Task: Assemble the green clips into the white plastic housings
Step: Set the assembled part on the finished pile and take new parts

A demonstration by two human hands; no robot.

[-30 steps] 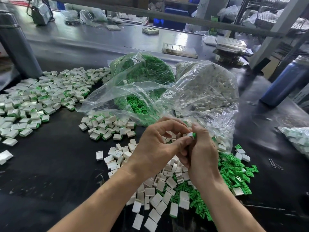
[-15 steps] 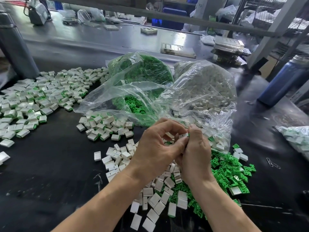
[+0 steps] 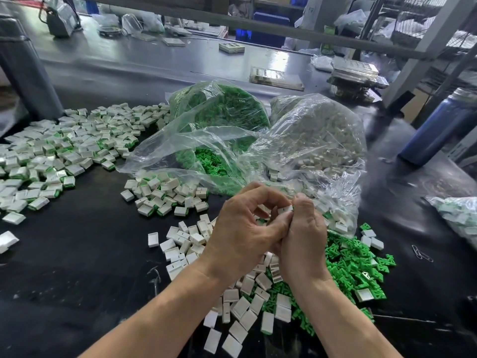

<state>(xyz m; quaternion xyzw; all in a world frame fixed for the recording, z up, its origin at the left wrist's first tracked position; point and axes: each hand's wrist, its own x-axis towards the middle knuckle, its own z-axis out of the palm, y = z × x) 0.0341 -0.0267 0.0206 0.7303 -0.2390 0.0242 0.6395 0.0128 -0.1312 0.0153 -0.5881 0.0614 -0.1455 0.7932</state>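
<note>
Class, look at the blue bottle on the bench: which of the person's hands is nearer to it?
Right. The right hand lies between the blue bottle and the left hand, which is further from it.

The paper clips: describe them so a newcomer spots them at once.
Start at the blue bottle on the right of the black table. Come down towards the near edge, past the loose green clips. The paper clips lie just right of that pile: thin bent wire, not moulded plastic.
</note>
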